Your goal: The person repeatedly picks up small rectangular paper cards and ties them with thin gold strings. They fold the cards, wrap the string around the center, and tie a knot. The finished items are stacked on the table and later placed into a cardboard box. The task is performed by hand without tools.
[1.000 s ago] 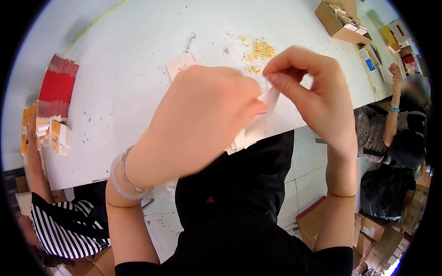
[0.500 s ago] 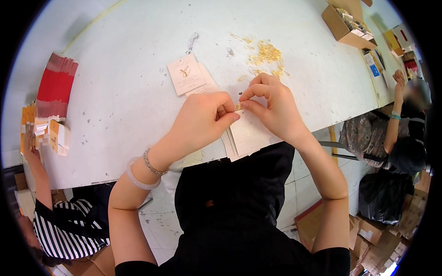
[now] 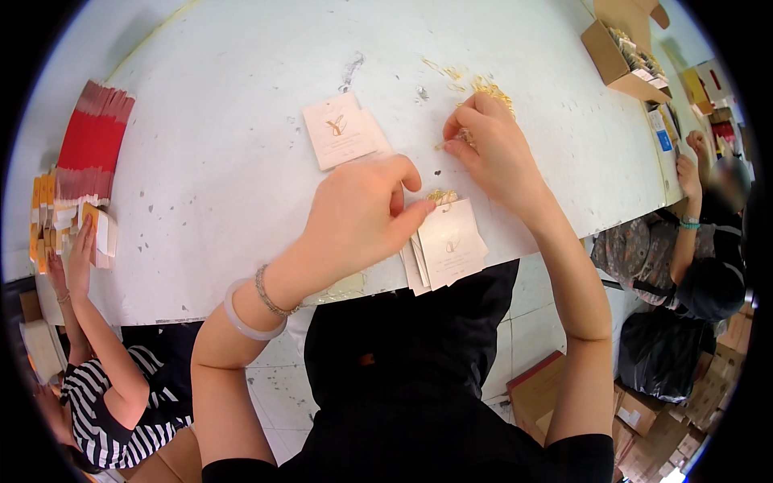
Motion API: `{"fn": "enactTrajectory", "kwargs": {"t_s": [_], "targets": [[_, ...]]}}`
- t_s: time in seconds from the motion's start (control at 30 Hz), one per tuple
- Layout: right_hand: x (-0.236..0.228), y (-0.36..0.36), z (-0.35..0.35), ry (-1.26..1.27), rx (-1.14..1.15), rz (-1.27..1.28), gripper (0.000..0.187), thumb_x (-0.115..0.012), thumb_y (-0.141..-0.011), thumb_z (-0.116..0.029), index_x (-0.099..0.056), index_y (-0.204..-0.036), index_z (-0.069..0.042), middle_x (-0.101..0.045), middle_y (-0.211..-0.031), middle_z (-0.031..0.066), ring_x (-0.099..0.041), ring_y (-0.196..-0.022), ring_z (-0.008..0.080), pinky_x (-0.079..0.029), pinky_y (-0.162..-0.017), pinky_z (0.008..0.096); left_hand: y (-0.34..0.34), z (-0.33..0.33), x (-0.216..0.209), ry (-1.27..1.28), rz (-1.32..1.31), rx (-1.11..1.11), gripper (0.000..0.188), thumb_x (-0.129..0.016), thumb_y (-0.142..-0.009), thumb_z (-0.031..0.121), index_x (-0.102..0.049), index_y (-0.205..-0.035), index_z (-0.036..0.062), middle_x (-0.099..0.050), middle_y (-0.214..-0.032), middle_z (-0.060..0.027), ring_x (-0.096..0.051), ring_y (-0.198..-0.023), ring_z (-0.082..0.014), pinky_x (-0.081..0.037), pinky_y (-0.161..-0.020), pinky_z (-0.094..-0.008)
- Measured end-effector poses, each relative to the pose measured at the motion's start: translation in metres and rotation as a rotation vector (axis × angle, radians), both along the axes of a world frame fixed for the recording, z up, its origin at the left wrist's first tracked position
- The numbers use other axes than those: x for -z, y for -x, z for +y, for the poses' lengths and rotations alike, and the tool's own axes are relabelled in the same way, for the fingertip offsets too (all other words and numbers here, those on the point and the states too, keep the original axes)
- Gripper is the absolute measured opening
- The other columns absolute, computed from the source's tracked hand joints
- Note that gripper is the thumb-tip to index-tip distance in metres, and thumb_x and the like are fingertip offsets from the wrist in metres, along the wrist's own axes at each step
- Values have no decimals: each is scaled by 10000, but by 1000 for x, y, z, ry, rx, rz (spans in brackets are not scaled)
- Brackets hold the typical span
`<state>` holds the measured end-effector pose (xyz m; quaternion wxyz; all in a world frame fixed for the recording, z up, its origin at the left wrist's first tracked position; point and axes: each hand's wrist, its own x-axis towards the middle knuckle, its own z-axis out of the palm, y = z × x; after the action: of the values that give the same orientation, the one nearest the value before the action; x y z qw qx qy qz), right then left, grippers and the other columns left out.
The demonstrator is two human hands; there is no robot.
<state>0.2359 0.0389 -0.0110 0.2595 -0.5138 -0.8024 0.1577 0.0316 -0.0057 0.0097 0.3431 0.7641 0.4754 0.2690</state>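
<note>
My right hand (image 3: 498, 145) is closed in a pinch at the near edge of a pile of small gold safety pins (image 3: 493, 84), with a gold pin showing at its fingertips. Part of the pile is hidden behind that hand. My left hand (image 3: 361, 208) holds nothing, its thumb apart from the curled fingers. Its thumb tip rests by the upper left corner of a fanned stack of cream hang tags (image 3: 452, 245), which lies at the table's near edge. Gold pins (image 3: 441, 196) sit at the top of this stack. Farther off lie more cream tags (image 3: 336, 133), overlapping one another.
The white table (image 3: 241, 161) has dark scuffs. At left, a red bundle (image 3: 94, 145) lies near orange-and-white boxes (image 3: 101, 229), which a co-worker's hands touch. An open carton (image 3: 616, 60) of packed items stands far right, near another person's hands (image 3: 691, 165).
My right hand has left the tag stack and moved up to the gold pins. My left thumb and fingers have parted, exposing the stack's printed front tag. The left co-worker's hand has come onto a box.
</note>
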Motion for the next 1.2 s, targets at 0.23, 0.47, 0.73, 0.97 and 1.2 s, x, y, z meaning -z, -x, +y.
{"fn": "enactTrajectory", "kwargs": {"t_s": [0.23, 0.47, 0.73, 0.97, 1.2], "targets": [[-12, 15, -5, -51, -118, -62, 93, -625, -777, 64, -582, -826, -2, -563, -926, 125, -526, -907, 306, -455, -779, 389, 7, 15, 11, -176, -119, -150, 89, -685, -823, 69, -652, -872, 2, -639, -716, -44, -508, -582, -115, -417, -536, -256], [-44, 34, -23, 369, -66, 370, 42, -580, -876, 9, -542, -864, -6, -616, -813, 82, -578, -711, 181, -470, -634, 293, 11, 14, 5, -235, -153, -82, 38, -640, -811, 45, -648, -847, 35, -617, -787, -78, -583, -671, -209, -467, -575, -314], [-59, 31, -18, 951, -36, 928, 37, -580, -849, -19, -587, -857, 17, -655, -721, 83, -570, -604, 82, -472, -534, 208, 9, 21, 13, -1103, 86, -88, 231, -670, -580, -17, -601, -789, 53, -521, -759, -22, -505, -669, -170, -423, -496, -253], [-52, 37, -23, 765, -53, 853, 49, -571, -868, -10, -565, -821, -22, -653, -685, 84, -562, -551, 79, -426, -471, 218, 12, 16, 15, -1029, 70, -89, 261, -733, -608, -62, -611, -818, 35, -578, -779, -40, -521, -666, -189, -435, -507, -271], [-62, 34, -24, 854, -88, 917, 71, -562, -872, -34, -579, -915, 19, -665, -720, 96, -572, -606, 84, -461, -529, 214, 11, 17, 14, -1030, 29, -89, 212, -703, -666, -65, -606, -823, 38, -571, -774, -42, -514, -670, -207, -430, -507, -286]]}}
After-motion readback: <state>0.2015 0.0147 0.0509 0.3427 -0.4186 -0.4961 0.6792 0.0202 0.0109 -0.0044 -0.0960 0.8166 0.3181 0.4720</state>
